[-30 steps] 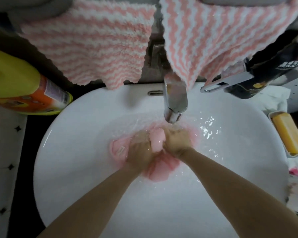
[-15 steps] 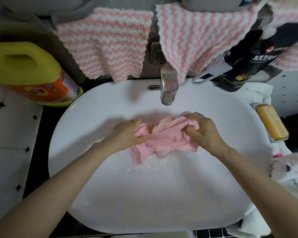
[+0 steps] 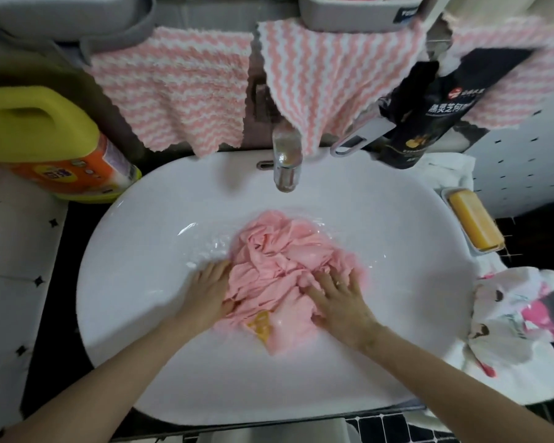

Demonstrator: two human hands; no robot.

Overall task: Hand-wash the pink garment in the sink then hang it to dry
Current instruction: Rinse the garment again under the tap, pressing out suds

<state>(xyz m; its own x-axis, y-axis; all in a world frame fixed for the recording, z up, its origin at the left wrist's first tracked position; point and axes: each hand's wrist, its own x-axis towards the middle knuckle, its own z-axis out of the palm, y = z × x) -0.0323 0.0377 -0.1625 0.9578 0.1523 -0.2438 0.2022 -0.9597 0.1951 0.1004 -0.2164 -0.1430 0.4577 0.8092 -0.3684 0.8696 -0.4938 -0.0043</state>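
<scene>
Down in the big white sink [image 3: 141, 314] lies the pink garment [image 3: 279, 263]. It is wet and crumpled in a heap in the middle of the bowl, under the tap [image 3: 287, 161], with shallow water around it. A small yellow patch [image 3: 261, 326] shows at its near edge.

Both hands are on it. The left hand [image 3: 210, 290] lies flat along the left edge of the heap, fingers straight, and grips nothing. The right hand [image 3: 339, 298] is spread wide on top, fingers apart, pushing the cloth down. It holds nothing either.

This looks like the washing step: pressing the cloth into the water. The hanging part is not yet done. I think the next move needs the fingers to curl and gather the loose folds, so the cloth can be rubbed or squeezed. Wet cloth is floppy and heavy, so both hands will have to bunch it up together.

Now the count, big things first. One sink. Three pink-and-white striped cloths [image 3: 176, 97] hang above it. One yellow jug [image 3: 42, 135] stands on the left. One pink garment. One white cloth with pink marks [image 3: 509, 318] lies on the right. One dark pouch [image 3: 429, 113]. Two hands. One tap. One yellow soap bar [image 3: 474, 223] sits in its dish.
</scene>
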